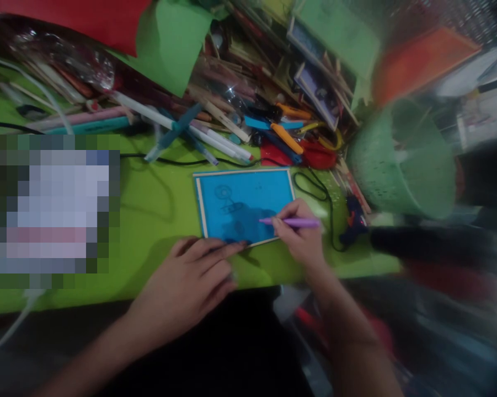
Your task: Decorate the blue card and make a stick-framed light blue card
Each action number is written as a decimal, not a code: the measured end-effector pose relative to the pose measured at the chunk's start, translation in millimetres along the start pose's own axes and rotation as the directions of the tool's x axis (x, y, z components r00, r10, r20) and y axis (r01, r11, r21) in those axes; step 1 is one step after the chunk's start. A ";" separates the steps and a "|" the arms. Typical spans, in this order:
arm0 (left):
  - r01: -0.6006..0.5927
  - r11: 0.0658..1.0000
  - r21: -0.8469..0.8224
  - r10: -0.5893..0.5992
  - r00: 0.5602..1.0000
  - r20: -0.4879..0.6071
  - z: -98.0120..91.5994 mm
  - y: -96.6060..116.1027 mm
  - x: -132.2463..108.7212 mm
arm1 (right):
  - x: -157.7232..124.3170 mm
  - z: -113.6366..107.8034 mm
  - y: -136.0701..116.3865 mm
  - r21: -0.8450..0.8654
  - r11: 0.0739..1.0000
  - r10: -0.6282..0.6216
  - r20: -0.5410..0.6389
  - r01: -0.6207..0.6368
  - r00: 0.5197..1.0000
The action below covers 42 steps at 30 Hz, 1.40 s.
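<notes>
Apparently, your board [248,201] on the table [144,229] is partly drawn on, the right mostly bare; your right hand [300,234] pinches the pen [303,223], your left hand [186,278], loosely open, touches the board.

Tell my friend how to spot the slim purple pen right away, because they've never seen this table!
Start with the bright green tabletop and find the flat blue rectangular board edged with pale strips. At the board's right half is the person's bare right hand, holding the slim purple pen. Unlike the white pens lying behind the board, it's purple and gripped in fingers.
</notes>
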State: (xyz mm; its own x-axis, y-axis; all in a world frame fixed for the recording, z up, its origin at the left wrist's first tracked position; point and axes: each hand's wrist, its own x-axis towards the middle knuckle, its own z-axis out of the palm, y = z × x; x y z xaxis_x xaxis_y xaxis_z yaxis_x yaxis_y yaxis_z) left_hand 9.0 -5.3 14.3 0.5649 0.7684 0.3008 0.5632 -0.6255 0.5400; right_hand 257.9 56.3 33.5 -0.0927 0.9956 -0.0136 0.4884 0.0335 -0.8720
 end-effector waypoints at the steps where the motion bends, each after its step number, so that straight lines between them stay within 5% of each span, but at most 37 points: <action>1: 0.000 1.000 0.000 0.000 1.000 0.002 -0.1 0.0 0.0 | 0.0 0.1 -0.2 0.001 1.000 0.002 0.003 -0.002 1.000; 42: -0.006 1.000 0.023 0.005 1.000 0.022 1.6 -0.2 -2.2 | -2.4 -0.9 3.9 0.072 0.997 0.025 0.024 -0.027 0.999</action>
State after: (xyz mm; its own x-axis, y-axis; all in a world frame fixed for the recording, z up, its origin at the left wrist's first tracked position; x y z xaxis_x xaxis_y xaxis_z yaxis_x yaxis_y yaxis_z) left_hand 8.6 -7.1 12.3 0.5810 0.7620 0.2860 0.5736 -0.6326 0.5204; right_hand 260.8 54.2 30.5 -0.1011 0.9937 -0.0475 0.4266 0.0002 -0.9045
